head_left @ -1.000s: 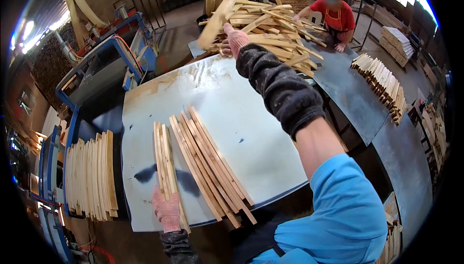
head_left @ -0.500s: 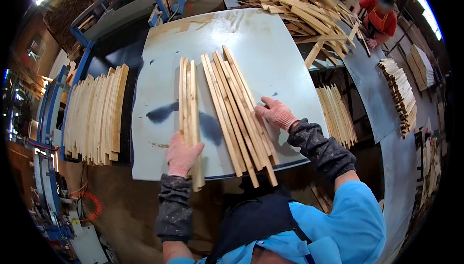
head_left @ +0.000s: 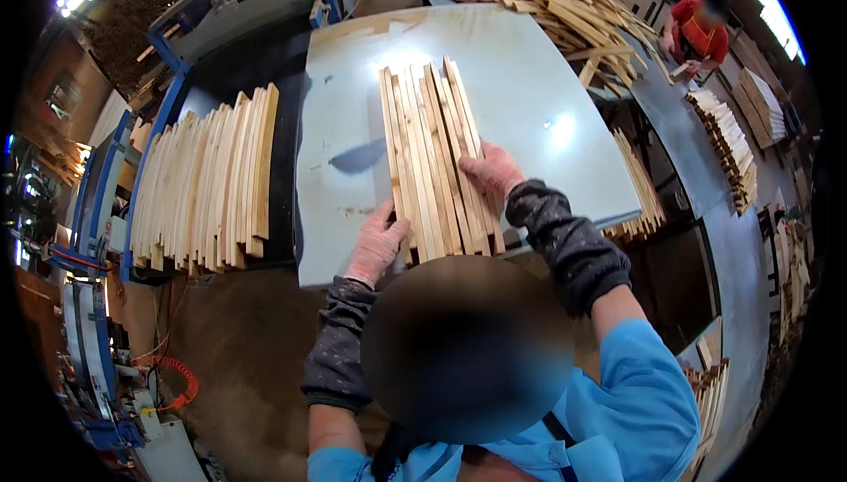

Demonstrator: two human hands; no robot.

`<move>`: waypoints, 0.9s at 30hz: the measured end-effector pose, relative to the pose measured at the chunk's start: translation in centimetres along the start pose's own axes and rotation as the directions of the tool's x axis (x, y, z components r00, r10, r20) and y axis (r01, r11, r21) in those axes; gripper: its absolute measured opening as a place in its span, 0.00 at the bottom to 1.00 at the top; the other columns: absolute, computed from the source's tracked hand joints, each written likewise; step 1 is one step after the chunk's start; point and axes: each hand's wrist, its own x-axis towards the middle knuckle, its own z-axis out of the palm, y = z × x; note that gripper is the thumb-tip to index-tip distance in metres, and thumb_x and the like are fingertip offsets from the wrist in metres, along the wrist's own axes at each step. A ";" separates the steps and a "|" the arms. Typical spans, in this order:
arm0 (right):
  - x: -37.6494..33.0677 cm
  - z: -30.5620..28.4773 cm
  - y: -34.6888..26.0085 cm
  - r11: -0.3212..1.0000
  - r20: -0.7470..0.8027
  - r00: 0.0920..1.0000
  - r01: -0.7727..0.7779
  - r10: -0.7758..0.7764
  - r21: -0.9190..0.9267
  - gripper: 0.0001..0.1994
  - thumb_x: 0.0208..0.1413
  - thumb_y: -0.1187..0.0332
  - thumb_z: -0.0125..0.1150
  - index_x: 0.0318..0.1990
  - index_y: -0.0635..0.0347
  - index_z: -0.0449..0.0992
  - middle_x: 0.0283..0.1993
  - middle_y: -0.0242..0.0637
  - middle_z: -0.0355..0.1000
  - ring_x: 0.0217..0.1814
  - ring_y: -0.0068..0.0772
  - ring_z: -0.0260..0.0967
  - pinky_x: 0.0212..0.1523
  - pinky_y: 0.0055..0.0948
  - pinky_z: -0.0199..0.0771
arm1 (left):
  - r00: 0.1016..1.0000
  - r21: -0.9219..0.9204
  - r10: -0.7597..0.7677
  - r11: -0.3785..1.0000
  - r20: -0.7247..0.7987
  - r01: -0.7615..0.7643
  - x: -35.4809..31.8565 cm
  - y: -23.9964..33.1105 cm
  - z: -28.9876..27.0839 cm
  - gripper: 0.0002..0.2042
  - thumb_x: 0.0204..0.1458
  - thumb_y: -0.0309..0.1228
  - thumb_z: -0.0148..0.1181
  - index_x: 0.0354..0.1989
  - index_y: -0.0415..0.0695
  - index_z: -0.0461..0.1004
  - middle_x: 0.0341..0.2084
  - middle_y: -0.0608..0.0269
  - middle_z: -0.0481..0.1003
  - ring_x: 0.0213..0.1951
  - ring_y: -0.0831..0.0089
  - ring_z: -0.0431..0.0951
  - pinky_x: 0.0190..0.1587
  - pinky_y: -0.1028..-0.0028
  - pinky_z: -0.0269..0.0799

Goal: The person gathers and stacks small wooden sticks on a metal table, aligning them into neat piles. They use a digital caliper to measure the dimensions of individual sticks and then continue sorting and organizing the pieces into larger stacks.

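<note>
A bundle of pale wooden strips (head_left: 428,146) lies lengthwise on the grey-white tabletop (head_left: 551,120), the strips side by side with uneven far ends. My left hand (head_left: 378,242), in a pinkish work glove, grips the bundle's left edge close to its near end. Higher up on the opposite side, my right hand (head_left: 494,170), gloved alike, has its thumb over the outer strips and its fingers along their outer side. A small gap runs between some of the right-hand strips. A blurred round patch borders the bundle's near end.
To the left, a row of wooden strips (head_left: 207,182) rests on a black surface beside a blue machine frame (head_left: 163,85). A heap of loose wood (head_left: 573,10) fills the far right. Beyond it a co-worker in red (head_left: 699,33) handles wood near another stack (head_left: 723,146).
The two separate groups of strips have come together into one bundle. My left hand moved right with its strips, and my right hand closed in on the other side. My view shifted somewhat.
</note>
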 end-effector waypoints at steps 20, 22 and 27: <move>-0.5 0.5 -0.8 0.988 -0.015 0.997 -0.074 0.072 -0.137 0.32 0.69 0.46 0.68 0.68 0.62 0.75 0.55 0.47 0.84 0.52 0.40 0.83 0.60 0.37 0.81 | 0.930 0.690 0.359 0.652 0.083 -0.313 -6.0 -1.7 1.4 0.61 0.35 0.42 0.86 0.81 0.41 0.57 0.75 0.39 0.63 0.75 0.45 0.65 0.77 0.55 0.64; -1.4 0.9 -1.7 0.989 -0.019 0.994 -0.111 0.110 -0.093 0.33 0.69 0.47 0.67 0.71 0.61 0.73 0.58 0.49 0.83 0.57 0.41 0.82 0.65 0.38 0.79 | 0.924 0.739 0.366 0.592 0.109 -0.321 -5.8 -2.1 0.9 0.58 0.36 0.43 0.84 0.80 0.44 0.59 0.76 0.37 0.62 0.75 0.42 0.65 0.76 0.52 0.63; -1.1 0.1 -1.3 0.993 0.010 0.998 -0.068 0.069 -0.096 0.33 0.67 0.48 0.68 0.70 0.63 0.74 0.57 0.50 0.83 0.57 0.43 0.81 0.66 0.40 0.77 | 0.919 0.658 0.364 0.656 0.154 -0.370 -5.2 -1.8 -2.0 0.53 0.39 0.43 0.82 0.79 0.45 0.63 0.77 0.33 0.58 0.75 0.38 0.63 0.76 0.50 0.61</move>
